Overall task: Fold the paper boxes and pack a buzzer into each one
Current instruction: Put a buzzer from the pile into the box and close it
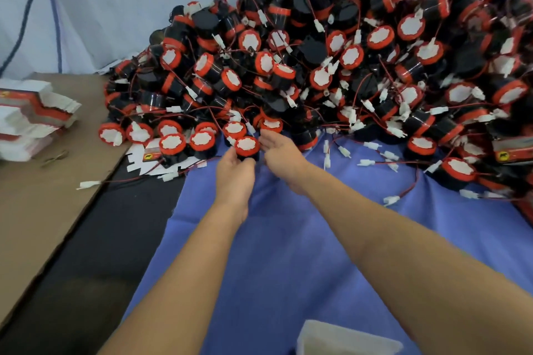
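A huge heap of black buzzers [331, 66] with red rims, white centres and thin red-black wires fills the back of the blue cloth [302, 239]. My left hand [235, 179] grips one buzzer [247, 147] at the heap's front edge, white face up. Beside it, my right hand [281, 153] reaches with loosely bent fingers toward the same buzzer and its wire; whether it pinches anything is hidden. Flat unfolded paper boxes [31, 115], white with red print, are stacked at the left on brown cardboard. One flat box [153, 157] lies under buzzers near the heap's left front.
Brown cardboard sheet [43, 210] covers the left side, with a dark strip [101, 253] between it and the cloth. A white box corner [343, 337] shows at the bottom edge. Loose white connectors [366, 163] lie on the cloth. A folded red box [510, 150] sits at the right.
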{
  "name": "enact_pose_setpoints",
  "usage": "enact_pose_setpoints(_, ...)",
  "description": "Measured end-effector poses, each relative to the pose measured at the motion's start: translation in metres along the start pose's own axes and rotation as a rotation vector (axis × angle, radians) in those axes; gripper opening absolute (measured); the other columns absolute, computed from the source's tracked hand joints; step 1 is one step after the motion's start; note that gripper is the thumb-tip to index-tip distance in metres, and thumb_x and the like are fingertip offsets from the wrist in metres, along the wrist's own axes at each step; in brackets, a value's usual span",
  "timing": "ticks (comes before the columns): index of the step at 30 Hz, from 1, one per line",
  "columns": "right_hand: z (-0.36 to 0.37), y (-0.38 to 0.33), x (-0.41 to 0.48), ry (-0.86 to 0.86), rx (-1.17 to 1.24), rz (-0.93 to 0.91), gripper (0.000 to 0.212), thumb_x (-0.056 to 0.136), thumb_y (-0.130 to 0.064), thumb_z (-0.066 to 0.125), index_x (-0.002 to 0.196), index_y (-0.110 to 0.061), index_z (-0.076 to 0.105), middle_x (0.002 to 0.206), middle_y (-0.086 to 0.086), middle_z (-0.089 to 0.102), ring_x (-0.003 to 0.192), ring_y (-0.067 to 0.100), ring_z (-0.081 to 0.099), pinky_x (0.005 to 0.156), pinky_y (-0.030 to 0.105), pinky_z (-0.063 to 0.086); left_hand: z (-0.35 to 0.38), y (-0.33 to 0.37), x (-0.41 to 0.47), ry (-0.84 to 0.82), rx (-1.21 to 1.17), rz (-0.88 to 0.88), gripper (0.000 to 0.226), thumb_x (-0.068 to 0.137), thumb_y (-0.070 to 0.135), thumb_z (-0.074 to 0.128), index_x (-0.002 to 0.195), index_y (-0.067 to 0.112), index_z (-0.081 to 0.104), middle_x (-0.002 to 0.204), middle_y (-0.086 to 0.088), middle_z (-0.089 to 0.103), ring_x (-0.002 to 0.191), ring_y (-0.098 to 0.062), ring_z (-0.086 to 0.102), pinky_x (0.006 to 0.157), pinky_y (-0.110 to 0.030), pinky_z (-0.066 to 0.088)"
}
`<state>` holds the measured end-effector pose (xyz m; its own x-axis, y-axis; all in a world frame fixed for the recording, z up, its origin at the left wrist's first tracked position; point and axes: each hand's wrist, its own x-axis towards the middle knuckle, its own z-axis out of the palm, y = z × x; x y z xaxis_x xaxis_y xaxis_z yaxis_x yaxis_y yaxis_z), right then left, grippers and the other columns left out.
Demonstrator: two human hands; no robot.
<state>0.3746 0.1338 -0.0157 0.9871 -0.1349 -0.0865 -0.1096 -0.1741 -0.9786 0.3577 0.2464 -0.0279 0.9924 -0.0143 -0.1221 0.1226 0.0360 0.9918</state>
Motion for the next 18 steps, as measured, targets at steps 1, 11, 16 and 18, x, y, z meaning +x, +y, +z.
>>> enact_pose_setpoints(1,0.006,0.002,0.009,0.002,-0.023,-0.039,0.068,0.088,0.029,0.033,0.152,0.005,0.037,0.155,0.020,0.045,0.146,0.030,0.040,0.117,0.032,0.036,0.001,-0.002,0.010,0.049,-0.004,0.021,0.043,0.093,-0.007,0.046,0.124,0.013,0.068,0.112,-0.002,0.073,0.102,-0.023,0.065,0.093,-0.040,0.053)
enact_pose_setpoints(11,0.004,0.024,0.001,0.053,-0.229,-0.160,0.057,0.085,0.010,0.052,0.133,-0.016,0.065,0.116,0.007,0.071,0.104,0.021,0.067,0.093,0.042,0.057,0.002,-0.030,0.017,0.202,0.090,0.247,0.064,0.091,0.016,0.078,0.148,0.024,0.051,0.115,0.032,0.058,0.097,0.028,0.055,0.077,0.003,0.044)
enact_pose_setpoints(16,-0.023,0.007,-0.066,0.040,-0.179,-0.106,0.045,0.092,0.009,0.047,0.122,-0.018,0.068,0.109,-0.008,0.070,0.089,-0.005,0.066,0.070,0.015,0.052,0.001,-0.020,-0.028,0.187,0.099,0.292,0.055,0.080,0.030,0.089,0.127,0.026,0.061,0.116,0.019,0.066,0.098,0.017,0.061,0.079,-0.005,0.048)
enact_pose_setpoints(18,-0.038,0.000,-0.100,0.033,-0.116,-0.085,0.045,0.094,0.008,0.050,0.128,-0.019,0.065,0.113,-0.007,0.071,0.095,-0.001,0.068,0.077,0.019,0.057,0.000,-0.012,-0.053,0.155,0.087,0.328,0.044,0.080,0.028,0.089,0.117,0.031,0.064,0.111,0.019,0.069,0.099,0.012,0.063,0.078,-0.008,0.050)
